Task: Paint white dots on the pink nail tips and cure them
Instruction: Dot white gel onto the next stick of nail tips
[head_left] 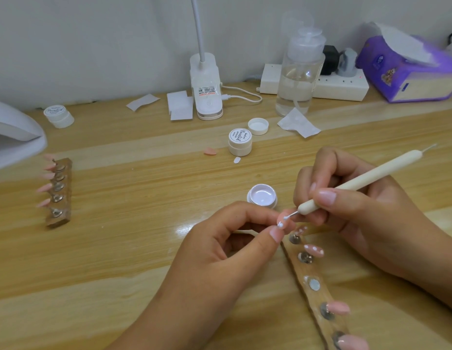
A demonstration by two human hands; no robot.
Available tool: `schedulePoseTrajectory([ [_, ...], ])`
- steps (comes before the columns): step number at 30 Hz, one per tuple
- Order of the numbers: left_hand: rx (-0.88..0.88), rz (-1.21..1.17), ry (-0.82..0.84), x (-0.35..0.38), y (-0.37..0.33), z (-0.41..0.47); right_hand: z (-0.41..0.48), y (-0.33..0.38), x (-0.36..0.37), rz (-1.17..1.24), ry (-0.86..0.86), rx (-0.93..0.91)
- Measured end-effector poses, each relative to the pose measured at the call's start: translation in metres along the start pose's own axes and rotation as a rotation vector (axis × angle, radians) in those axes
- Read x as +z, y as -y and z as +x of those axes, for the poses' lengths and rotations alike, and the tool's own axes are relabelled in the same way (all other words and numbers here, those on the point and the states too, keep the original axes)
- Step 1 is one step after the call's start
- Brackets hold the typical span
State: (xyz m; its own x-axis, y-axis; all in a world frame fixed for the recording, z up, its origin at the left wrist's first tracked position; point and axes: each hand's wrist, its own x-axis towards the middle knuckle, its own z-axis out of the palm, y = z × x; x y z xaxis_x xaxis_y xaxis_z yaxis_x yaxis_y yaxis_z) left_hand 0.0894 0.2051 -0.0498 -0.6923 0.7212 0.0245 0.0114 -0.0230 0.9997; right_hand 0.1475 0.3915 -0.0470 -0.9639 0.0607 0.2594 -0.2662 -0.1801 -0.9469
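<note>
My left hand [220, 248] pinches a pink nail tip [283, 221] between thumb and forefinger; white dots show on it. My right hand [366, 213] grips a cream dotting pen [366, 176], and its metal point touches that tip. An open pot of white gel [262, 196] stands just behind my fingers. Below them a wooden holder strip [318, 296] runs to the lower right and carries pink tips, one of which [313, 249] is dotted. A second wooden holder [58, 193] with several plain pink tips lies at the left.
A white curing lamp [13, 132] sits at the left edge. Behind are a closed gel jar [240, 142], a loose cap [258, 126], a loose pink tip [210, 151], another jar [58, 116], a desk lamp base [207, 89], a pump bottle [299, 72], a power strip [341, 84] and a purple tissue pack [406, 69].
</note>
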Motion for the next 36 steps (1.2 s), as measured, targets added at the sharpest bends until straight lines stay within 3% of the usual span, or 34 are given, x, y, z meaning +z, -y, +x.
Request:
schedulePoseTrajectory([
  [25,-0.01,-0.016,-0.026,0.002,-0.0022,0.0006,-0.0003,0.0011,0.0002,0.016,-0.014,0.019],
  [30,-0.005,-0.011,-0.005,0.002,-0.0011,0.0002,0.0031,0.0024,0.0006,0.139,-0.079,0.056],
  [36,-0.014,0.004,-0.004,0.0013,0.0003,0.0003,0.0074,0.0022,-0.0018,-0.003,-0.252,-0.013],
])
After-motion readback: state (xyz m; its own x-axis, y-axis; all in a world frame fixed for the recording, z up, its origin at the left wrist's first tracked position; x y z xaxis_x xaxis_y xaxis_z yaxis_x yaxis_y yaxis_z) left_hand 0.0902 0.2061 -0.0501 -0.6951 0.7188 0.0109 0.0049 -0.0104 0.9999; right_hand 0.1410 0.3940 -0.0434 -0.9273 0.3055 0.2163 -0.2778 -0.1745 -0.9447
